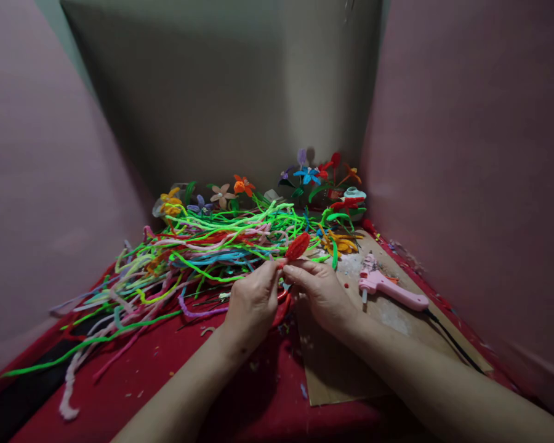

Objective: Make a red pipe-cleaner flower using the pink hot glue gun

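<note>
A red petal shaped from pipe cleaner (298, 246) points up between my hands. My left hand (253, 292) is closed, pinching the petal's lower end with thumb and forefinger. From the other side my right hand (321, 289) grips the same base, its fingers curled and its fingertips almost meeting the left ones. My fingers hide part of the base. Below the hands, partly covered by them, lie red-handled scissors (284, 306) on the red cloth. A big heap of loose pipe cleaners (221, 237) in green, pink, blue and red spreads just beyond and to the left.
A pink glue gun (392, 289) rests on a brown board (346, 369) at the right, its black cord (457, 344) trailing forward. Finished pipe-cleaner flowers (308, 175) stand along the back wall. Orange petals (339, 242) lie at the board's far edge. Pink walls flank both sides.
</note>
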{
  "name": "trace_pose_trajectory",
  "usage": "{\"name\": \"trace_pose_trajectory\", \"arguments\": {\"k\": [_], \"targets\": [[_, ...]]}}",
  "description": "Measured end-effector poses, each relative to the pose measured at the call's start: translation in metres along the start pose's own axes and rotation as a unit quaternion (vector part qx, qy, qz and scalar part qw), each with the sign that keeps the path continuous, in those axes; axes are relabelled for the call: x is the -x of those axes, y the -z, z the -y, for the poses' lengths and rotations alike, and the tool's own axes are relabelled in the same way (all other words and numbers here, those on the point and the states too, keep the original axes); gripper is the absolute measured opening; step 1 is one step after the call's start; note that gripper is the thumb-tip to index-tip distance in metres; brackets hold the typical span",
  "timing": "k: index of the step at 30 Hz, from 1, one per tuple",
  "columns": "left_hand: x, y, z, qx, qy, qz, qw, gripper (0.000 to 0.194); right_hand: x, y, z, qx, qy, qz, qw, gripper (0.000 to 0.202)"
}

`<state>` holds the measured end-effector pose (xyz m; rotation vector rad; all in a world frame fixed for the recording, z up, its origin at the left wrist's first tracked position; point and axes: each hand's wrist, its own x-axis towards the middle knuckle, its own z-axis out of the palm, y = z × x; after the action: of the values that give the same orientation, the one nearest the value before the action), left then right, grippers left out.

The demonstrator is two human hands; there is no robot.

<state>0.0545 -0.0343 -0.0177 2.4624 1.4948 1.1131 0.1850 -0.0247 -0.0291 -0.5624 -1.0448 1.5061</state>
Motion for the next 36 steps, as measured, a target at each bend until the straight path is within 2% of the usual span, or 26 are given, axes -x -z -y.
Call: {"name": "trace_pose_trajectory", "arguments": {"k": [3, 5, 7, 11, 14, 17, 19, 21, 22, 23, 24, 27, 28, 29, 30, 32, 34, 36], "targets": [[-0.002, 0.004, -0.005, 0.119, 0.082, 0.012, 0.989, 0.019, 0.0, -0.001, 0.002, -0.01, 0.001, 0.0, 1.0, 0.013], [-0.003, 0.006, -0.009, 0.207, 0.132, 0.021, 0.969, 0.019, 0.0, -0.002, 0.003, -0.024, 0.001, 0.006, 1.0, 0.013], [-0.005, 0.008, -0.012, 0.301, 0.186, 0.031, 0.935, 0.018, 0.0, -0.001, 0.003, -0.033, 0.0, 0.015, 0.999, 0.014], [-0.007, 0.012, -0.017, 0.463, 0.268, 0.059, 0.843, 0.024, -0.002, 0.002, 0.001, -0.037, -0.005, 0.035, 0.999, 0.015], [-0.007, 0.015, -0.016, 0.548, 0.298, 0.099, 0.775, 0.025, -0.004, 0.003, 0.002, -0.036, -0.003, 0.054, 0.998, 0.016], [-0.007, 0.018, -0.009, 0.616, 0.297, 0.156, 0.713, 0.021, -0.005, 0.003, 0.006, -0.03, -0.019, 0.069, 0.997, 0.017], [-0.008, 0.019, -0.004, 0.644, 0.286, 0.194, 0.682, 0.018, -0.004, 0.002, 0.008, -0.031, -0.028, 0.076, 0.996, 0.015], [-0.008, 0.021, -0.001, 0.648, 0.28, 0.227, 0.671, 0.017, -0.003, 0.001, 0.008, -0.04, -0.028, 0.068, 0.997, 0.011], [-0.008, 0.021, 0.0, 0.637, 0.278, 0.236, 0.68, 0.017, -0.003, 0.001, 0.007, -0.048, -0.026, 0.06, 0.997, 0.011], [-0.008, 0.021, 0.0, 0.612, 0.272, 0.238, 0.704, 0.018, -0.003, 0.0, 0.006, -0.058, -0.026, 0.054, 0.997, 0.011], [-0.008, 0.021, 0.0, 0.572, 0.261, 0.23, 0.743, 0.02, -0.003, 0.0, 0.004, -0.07, -0.028, 0.047, 0.996, 0.012], [-0.004, 0.016, -0.002, 0.359, 0.168, 0.15, 0.906, 0.024, -0.003, 0.0, 0.0, -0.096, -0.046, 0.014, 0.994, 0.015], [-0.002, 0.013, -0.003, 0.264, 0.121, 0.118, 0.949, 0.023, -0.003, 0.0, -0.001, -0.1, -0.051, -0.002, 0.994, 0.016], [0.0, 0.011, -0.003, 0.169, 0.076, 0.091, 0.978, 0.022, -0.003, 0.0, -0.002, -0.103, -0.054, -0.016, 0.993, 0.017], [0.001, 0.008, -0.002, 0.083, 0.037, 0.07, 0.993, 0.021, -0.003, 0.0, -0.003, -0.106, -0.057, -0.026, 0.992, 0.017], [0.004, 0.003, -0.001, -0.051, -0.017, 0.048, 0.997, 0.021, -0.003, 0.0, -0.004, -0.109, -0.059, -0.039, 0.991, 0.017], [0.006, 0.0, 0.001, -0.121, -0.041, 0.037, 0.991, 0.024, -0.003, 0.0, -0.005, -0.111, -0.056, -0.04, 0.991, 0.015], [0.007, -0.002, 0.003, -0.14, -0.048, 0.033, 0.988, 0.025, -0.002, -0.001, -0.006, -0.109, -0.053, -0.027, 0.992, 0.014]]}}
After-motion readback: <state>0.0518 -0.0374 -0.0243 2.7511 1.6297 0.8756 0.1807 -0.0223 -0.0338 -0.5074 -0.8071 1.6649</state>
